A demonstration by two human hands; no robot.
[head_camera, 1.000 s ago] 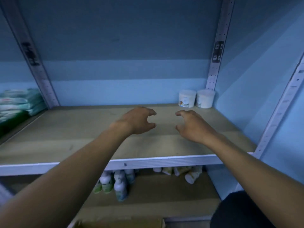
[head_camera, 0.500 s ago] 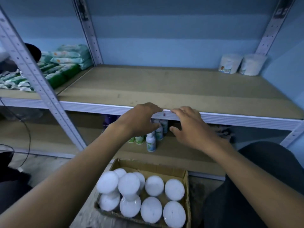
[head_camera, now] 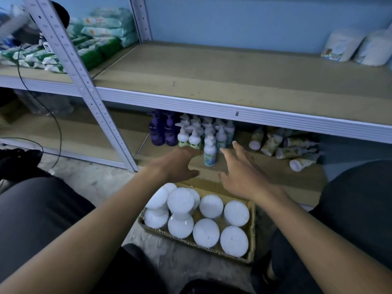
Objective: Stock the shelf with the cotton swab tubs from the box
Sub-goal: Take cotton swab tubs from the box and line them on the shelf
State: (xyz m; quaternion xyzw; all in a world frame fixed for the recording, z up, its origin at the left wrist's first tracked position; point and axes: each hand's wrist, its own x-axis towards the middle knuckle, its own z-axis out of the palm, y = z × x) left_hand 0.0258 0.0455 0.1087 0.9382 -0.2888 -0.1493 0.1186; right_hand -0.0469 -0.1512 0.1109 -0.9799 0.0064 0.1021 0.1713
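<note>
Two tubs (head_camera: 358,47) stand on the shelf (head_camera: 212,81), upper right; about ten fill the box (head_camera: 252,236), lower centre. Left hand (head_camera: 178,164) and right hand (head_camera: 244,177) spread, empty.

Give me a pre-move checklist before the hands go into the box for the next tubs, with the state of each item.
1. Left hand empty and open: ok.
2. Right hand empty, fingers spread: ok.
3. Tubs left in the cardboard box: ok, several white lids visible, one tub stacked on top of the others.
4. Free space on the shelf: ok, only two tubs stand at the back right.
5. Path from hands to box clear: ok, nothing lies between.
6. Lids firmly closed: cannot tell.
</note>
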